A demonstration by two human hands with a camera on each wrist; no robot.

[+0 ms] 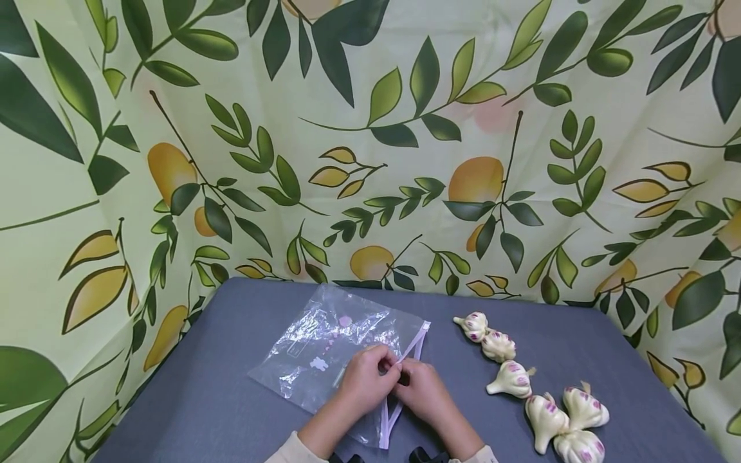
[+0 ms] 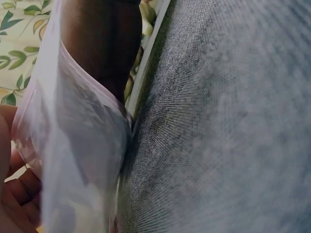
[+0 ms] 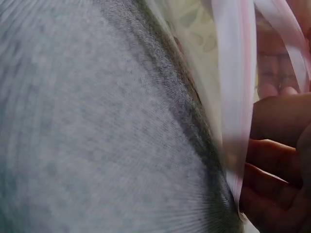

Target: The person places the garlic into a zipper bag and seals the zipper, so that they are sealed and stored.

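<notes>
A clear plastic zip bag [image 1: 301, 360] with a pale pink zip strip lies on the table, its mouth turned to the right and parted. My left hand [image 1: 367, 379] pinches one side of the mouth near its middle. Close against it, my right hand [image 1: 427, 391] pinches the other side, the fingertips of both hands almost meeting. In the right wrist view, the curled fingers [image 3: 272, 165] of the right hand lie behind the pink strip [image 3: 236, 87]. The left wrist view shows the bag's film [image 2: 82, 160] stretched between the hands.
Several garlic bulbs [image 1: 512, 379] with purple marks lie in a loose line to the right of the hands. The dark grey table [image 1: 231, 334] ends at a cloth backdrop [image 1: 405, 161] printed with leaves and fruit. Black objects [image 1: 427, 455] show at the bottom edge.
</notes>
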